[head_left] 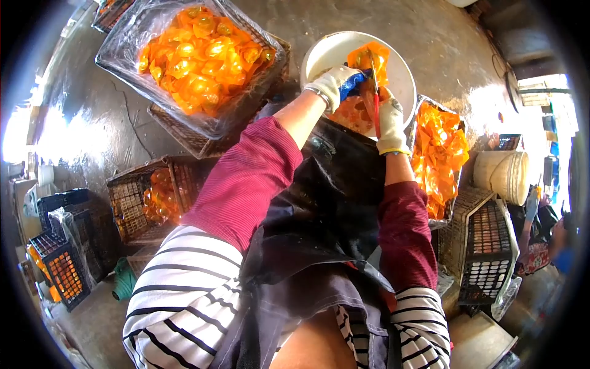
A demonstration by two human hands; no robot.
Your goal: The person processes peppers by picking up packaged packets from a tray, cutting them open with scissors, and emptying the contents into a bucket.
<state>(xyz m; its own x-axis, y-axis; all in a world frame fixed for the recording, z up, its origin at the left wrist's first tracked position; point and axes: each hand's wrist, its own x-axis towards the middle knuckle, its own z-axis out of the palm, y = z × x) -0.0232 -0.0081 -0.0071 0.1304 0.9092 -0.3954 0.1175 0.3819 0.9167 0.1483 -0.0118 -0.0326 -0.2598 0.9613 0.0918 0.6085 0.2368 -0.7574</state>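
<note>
Careful: scissors crowd the left hand

Left hand, gloved, seems to pinch an orange plastic piece over the white bucket; right hand grips red-handled scissors. A slip could nick the left hand, being that close. Bucket holds orange scraps; lined crate, heaped orange pieces; tilted crate, fewer.

no legible text, no readable labels or brands, no numbers, no signs in view
</note>
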